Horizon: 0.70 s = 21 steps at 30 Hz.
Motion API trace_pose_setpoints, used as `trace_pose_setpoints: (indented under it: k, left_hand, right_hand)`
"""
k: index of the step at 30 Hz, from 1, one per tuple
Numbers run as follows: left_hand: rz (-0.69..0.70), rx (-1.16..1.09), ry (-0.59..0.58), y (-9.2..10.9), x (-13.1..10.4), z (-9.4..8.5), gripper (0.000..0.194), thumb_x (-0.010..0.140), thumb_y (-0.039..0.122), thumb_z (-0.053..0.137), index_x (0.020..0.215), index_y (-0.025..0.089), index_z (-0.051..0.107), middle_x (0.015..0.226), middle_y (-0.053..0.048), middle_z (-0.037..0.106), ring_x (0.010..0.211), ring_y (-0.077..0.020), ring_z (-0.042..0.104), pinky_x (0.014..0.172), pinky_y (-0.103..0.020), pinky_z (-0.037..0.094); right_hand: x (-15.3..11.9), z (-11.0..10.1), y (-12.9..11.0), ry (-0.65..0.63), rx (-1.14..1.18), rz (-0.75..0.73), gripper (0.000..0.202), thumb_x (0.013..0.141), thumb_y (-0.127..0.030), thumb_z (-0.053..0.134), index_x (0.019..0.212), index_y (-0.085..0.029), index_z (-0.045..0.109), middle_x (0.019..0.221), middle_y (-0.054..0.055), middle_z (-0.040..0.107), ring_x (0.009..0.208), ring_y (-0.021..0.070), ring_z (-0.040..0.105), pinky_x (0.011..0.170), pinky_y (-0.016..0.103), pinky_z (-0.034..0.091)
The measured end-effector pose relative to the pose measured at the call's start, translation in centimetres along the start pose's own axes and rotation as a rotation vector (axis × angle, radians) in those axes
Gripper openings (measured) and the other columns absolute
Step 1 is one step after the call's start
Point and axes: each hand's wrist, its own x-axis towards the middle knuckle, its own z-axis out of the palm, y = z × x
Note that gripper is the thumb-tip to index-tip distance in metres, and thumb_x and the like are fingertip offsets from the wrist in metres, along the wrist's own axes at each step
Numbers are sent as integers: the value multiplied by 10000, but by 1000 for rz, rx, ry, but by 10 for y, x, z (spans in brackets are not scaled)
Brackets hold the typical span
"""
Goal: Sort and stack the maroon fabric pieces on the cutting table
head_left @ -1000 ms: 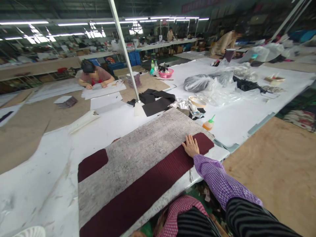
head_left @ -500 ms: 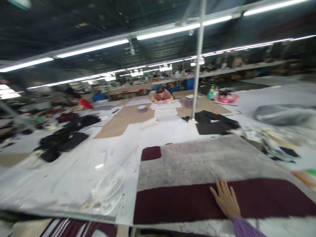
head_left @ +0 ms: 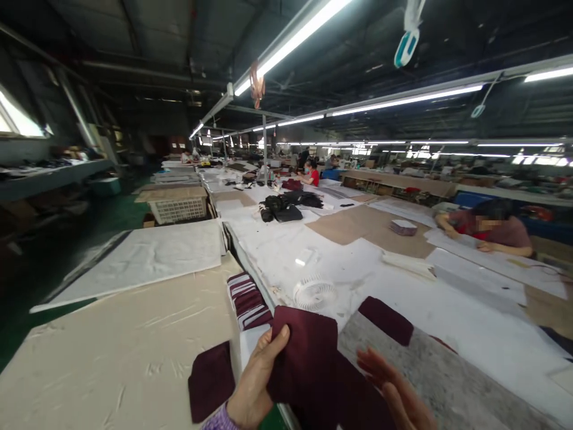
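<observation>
My left hand (head_left: 257, 382) grips the left edge of a dark maroon fabric piece (head_left: 308, 358) and holds it up at the bottom middle of the view. My right hand (head_left: 394, 394) hovers beside its lower right with fingers spread, blurred, holding nothing. Another maroon piece (head_left: 210, 379) lies flat on the beige sheet (head_left: 111, 352) to the left. A further maroon piece (head_left: 385, 319) rests at the edge of the grey felt mat (head_left: 447, 382) on the right.
A small white fan (head_left: 314, 292) and a stack of striped maroon pieces (head_left: 247, 301) lie just beyond my hands. A white basket (head_left: 178, 209) stands at the back left. A person (head_left: 487, 227) leans over the long white table (head_left: 313, 251) at right; black fabric (head_left: 286, 208) lies farther back.
My view swung left along the table. My right hand lifted off the long maroon strip on the grey mat. My left hand came into view, holding up a maroon piece.
</observation>
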Motion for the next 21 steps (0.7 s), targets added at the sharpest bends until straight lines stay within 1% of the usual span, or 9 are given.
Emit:
trace_pose_setpoints:
  k: [2,3,4,6,9,12,17,19,21]
  left_hand:
    - [26,-16,-44,2,-6,3,121,702,269,747,710,172,675,679,-1,737,697,-159,693,759,-260,529]
    - [43,-21,-69,3,-10,3,117,713,273,738,744,173,685,706,-8,744,728,-168,697,775,-270,528]
    - [64,-23,-86,3,-14,2,131,720,278,732,793,176,695,738,-15,750,759,-178,700,791,-282,527]
    - [100,-29,-95,4,-21,-2,215,721,285,732,909,185,701,810,-31,759,810,-193,701,820,-304,523]
    - [96,-54,-70,6,-32,-9,282,703,274,746,967,184,700,868,-55,762,853,-217,699,841,-327,523]
    - [54,-71,-75,8,-38,-18,234,688,238,754,907,169,713,890,-76,761,852,-230,701,838,-338,529]
    - [116,44,-105,7,-37,-28,256,699,189,743,952,163,713,858,-73,763,758,-195,703,774,-311,544]
    - [167,101,-85,7,-36,-29,228,697,197,746,919,150,720,823,-69,762,719,-184,696,730,-291,548]
    - [202,131,-65,8,-37,-30,188,693,211,749,869,147,728,787,-61,759,694,-175,687,701,-272,545]
  right_hand:
    - [10,32,-44,-9,190,-101,550,846,-605,450,1298,-296,499,1227,84,634,992,258,651,821,396,550]
    - [12,47,-60,-18,261,-105,578,830,-590,500,1334,-313,444,1210,73,635,952,241,657,766,366,560]
    - [14,60,-73,-15,287,-97,621,790,-540,597,1340,-310,424,1128,60,662,907,226,660,758,348,556]
    - [16,80,-86,35,213,-78,630,761,-473,659,1322,-281,446,922,30,678,796,202,650,703,318,548]
    - [17,93,-89,121,26,-107,574,770,-455,644,1282,-239,503,750,3,631,665,176,608,623,291,530]
    - [17,97,-84,145,-62,-161,512,777,-443,635,1227,-216,546,860,43,684,741,195,644,674,306,545]
    - [11,97,-77,33,-81,-153,446,786,-445,631,1173,-232,564,1102,79,684,953,238,660,780,340,548]
    - [8,96,-78,7,-74,-140,450,791,-450,627,1175,-225,555,1091,82,683,952,242,659,812,359,539]
    - [5,95,-80,-12,-77,-127,455,780,-465,634,1151,-212,560,1018,82,696,893,246,668,776,360,544]
